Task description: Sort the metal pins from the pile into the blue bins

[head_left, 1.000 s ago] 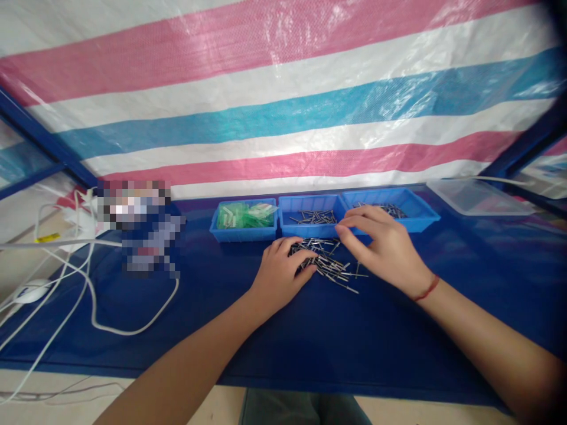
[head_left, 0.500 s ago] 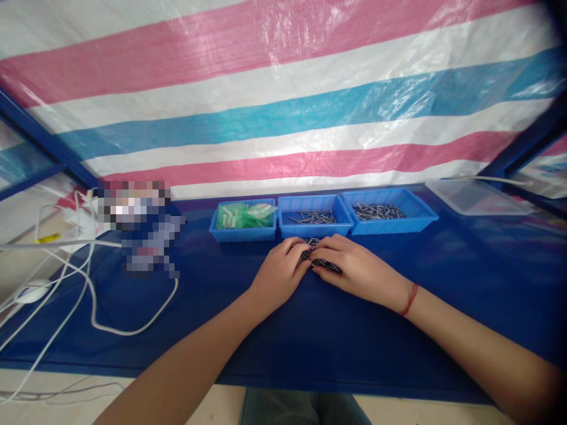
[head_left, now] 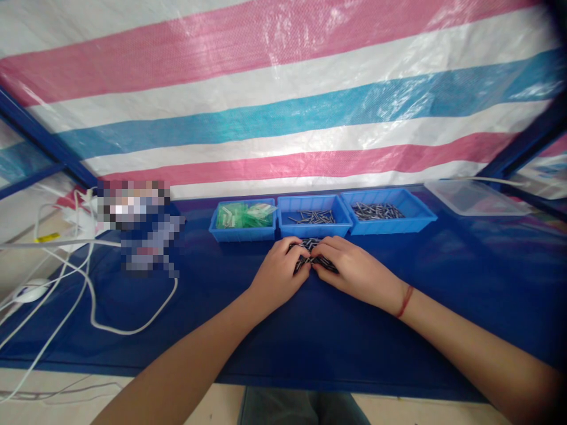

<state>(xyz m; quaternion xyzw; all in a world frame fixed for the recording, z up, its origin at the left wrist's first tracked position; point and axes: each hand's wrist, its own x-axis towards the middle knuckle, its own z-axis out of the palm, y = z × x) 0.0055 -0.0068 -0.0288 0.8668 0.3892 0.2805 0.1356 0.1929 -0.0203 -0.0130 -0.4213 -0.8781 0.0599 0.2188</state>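
A heap of thin metal pins (head_left: 310, 255) lies on the blue table (head_left: 310, 336), just in front of the middle tray. My left hand (head_left: 279, 277) and my right hand (head_left: 354, 268) cup the heap from both sides, fingertips almost meeting over it. Most of the pins are hidden under my fingers. Three blue trays stand in a row behind: the left tray (head_left: 243, 219) holds green plastic pieces, the middle tray (head_left: 313, 216) a few pins, the right tray (head_left: 386, 211) more pins.
White cables (head_left: 95, 301) loop over the table's left part, beside a blurred object (head_left: 142, 227). A clear plastic lid (head_left: 476, 198) sits at the far right. A striped pink, white and blue tarp (head_left: 283, 100) closes the back.
My right hand came back from the trays and swept the scattered pins leftward. Both hands have closed in, gathering the spread pins into one tight heap.
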